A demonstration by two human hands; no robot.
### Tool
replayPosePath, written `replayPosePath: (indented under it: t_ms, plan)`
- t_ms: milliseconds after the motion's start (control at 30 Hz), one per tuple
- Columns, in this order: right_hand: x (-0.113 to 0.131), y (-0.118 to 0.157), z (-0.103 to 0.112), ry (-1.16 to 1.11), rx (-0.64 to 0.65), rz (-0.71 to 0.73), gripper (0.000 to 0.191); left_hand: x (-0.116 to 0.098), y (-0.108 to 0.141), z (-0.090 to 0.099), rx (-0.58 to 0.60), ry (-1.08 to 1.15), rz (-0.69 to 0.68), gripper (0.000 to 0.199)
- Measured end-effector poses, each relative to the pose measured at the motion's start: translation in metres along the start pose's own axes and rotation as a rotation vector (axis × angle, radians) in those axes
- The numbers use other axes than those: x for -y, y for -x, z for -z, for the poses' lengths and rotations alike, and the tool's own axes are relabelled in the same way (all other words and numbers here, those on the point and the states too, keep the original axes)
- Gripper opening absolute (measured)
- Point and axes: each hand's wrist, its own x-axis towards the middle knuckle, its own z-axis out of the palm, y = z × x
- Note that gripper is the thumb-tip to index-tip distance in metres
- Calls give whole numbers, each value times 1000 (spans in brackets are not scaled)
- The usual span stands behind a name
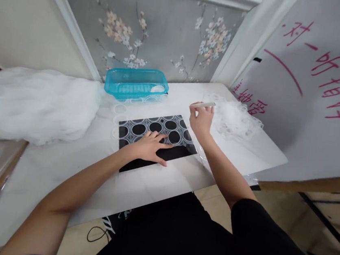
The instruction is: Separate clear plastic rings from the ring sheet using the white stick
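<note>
Pressing our left hand flat, fingers spread, we pin the black board to the white desk. White rings lie across the board's far half in rows; the near half is bare black. Our right hand hovers above the board's right far corner, closed in a pinch on a slim white tool. The tool's long axis runs left to right, roughly level, its tip pointing right toward the heap of loose white rings. That heap lies just to the right of the right hand, which is the nearer hand to it; the left hand is well apart from it. A blue basket stands at the far edge of the desk, beyond the board. White netting is piled on the left.

We cannot tell what kind of tool the right hand holds, nor whether its tip carries a ring. The ring outlines in the heap blur together.
</note>
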Motion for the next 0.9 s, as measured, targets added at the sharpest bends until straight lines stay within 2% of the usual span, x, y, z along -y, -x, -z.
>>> replayPosePath:
  t_ms: [33,100,167,233,333,467,667,900]
  plan:
    - [6,5,-2,-51,56,54,27,1,6,-1,-20,-6,-2,86]
    - [19,27,-10,-164,258,185,25,1,20,-4,-66,-20,15,88]
    - [29,55,-18,-252,454,282,23,1,35,-11,-100,-48,78,80]
    - [34,77,-23,-316,549,305,21,0,47,-18,-114,-81,144,71]
    - [34,88,-25,-385,529,241,20,-2,54,-27,-133,-105,182,68]
    - [32,84,-23,-387,530,152,18,-6,52,-29,-142,-123,179,69]
    - [32,87,-23,-378,566,172,17,-6,52,-26,-150,-143,182,68]
    - [27,87,-27,-372,551,196,17,-5,51,-33,-171,-131,196,67]
